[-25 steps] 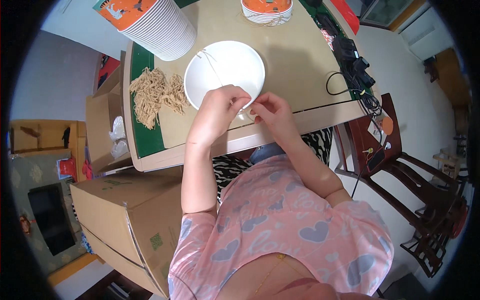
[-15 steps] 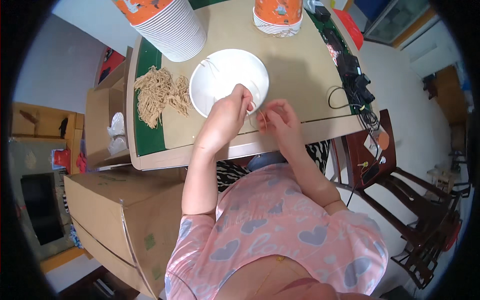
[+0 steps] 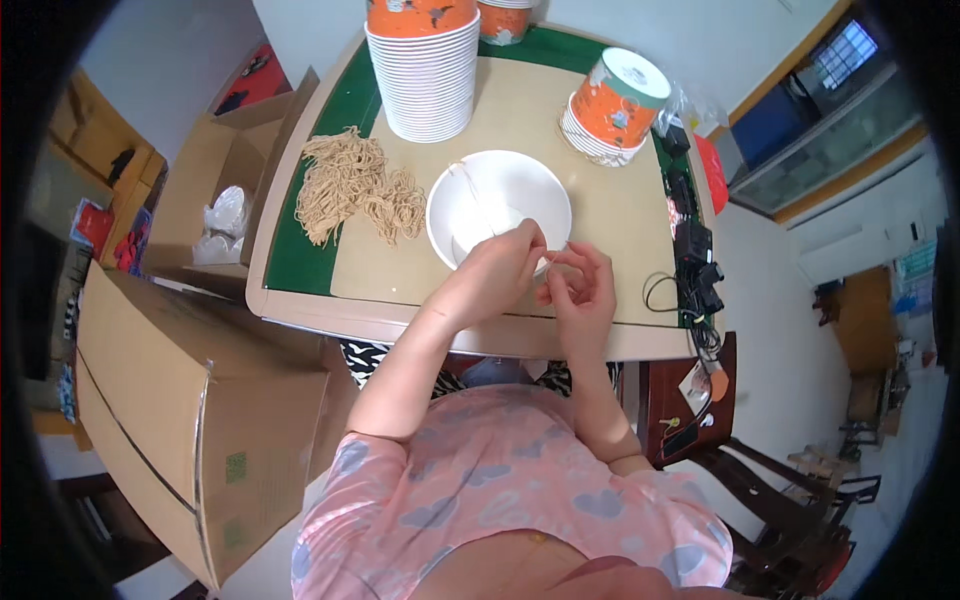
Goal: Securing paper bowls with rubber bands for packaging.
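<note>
A white paper bowl (image 3: pixel 447 225) stands near the table's front edge, its open top facing me. Inside it runs a thin tan cord (image 3: pixel 478 198), attached at the far left rim. At the near right rim, my left hand (image 3: pixel 508 262) reaches over the bowl with its fingers pinched on the cord. Close beside it, the fingers of my right hand (image 3: pixel 582 290) are bent together, thumb raised, around a bit of cord that is mostly hidden. The fingertips of both hands almost meet. Left of the bowl lie a tangled heap of tan cords (image 3: pixel 342 182) and a smaller bunch (image 3: pixel 398 208).
A tall stack of paper bowls (image 3: pixel 425 90) stands behind the bowl. A shorter orange stack (image 3: pixel 618 108) sits upside down at the far right, with another stack (image 3: pixel 505 22) behind. Black adapters and cables (image 3: pixel 695 245) line the right edge. Cardboard boxes (image 3: pixel 190 400) stand left.
The view has shifted, showing more of the table's far side. My hands have drawn closer together at the bowl's near right rim. The right fingers have curled in toward the left ones.
</note>
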Available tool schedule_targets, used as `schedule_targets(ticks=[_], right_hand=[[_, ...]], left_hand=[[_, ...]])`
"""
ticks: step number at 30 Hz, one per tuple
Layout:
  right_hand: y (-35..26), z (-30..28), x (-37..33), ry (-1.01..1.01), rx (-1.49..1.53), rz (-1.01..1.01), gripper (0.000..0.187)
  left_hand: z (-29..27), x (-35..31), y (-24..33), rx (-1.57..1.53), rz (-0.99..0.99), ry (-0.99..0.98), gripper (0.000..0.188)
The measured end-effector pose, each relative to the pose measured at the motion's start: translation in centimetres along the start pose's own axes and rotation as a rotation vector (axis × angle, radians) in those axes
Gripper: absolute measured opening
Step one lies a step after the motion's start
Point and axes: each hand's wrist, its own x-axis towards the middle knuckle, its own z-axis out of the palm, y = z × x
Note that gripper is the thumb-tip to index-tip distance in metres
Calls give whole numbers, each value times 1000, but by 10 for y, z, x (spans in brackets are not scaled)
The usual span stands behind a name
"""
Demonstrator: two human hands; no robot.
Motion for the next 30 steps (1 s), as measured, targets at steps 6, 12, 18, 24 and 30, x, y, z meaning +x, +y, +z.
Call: schedule_targets(ticks=[6,12,18,24,30], right_hand=[[8,-1,10,-51,-122,-52,40],[-1,-1,19,-92,-308,-145,37],[-17,-8,28,-149,-429,-305,32],[-11,-13,31,-156,-279,-201,33],[-5,-14,19,-134,-177,-149,34]], left_hand=[[-1,-1,0,-36,-7,-30,17],[-3,-2,-5,-98,6,36,17],[-11,1,-9,-112,-34,-22,19],[-11,2,-10,29,-14,-95,25],[-14,3,-15,49,-10,-190,29]])
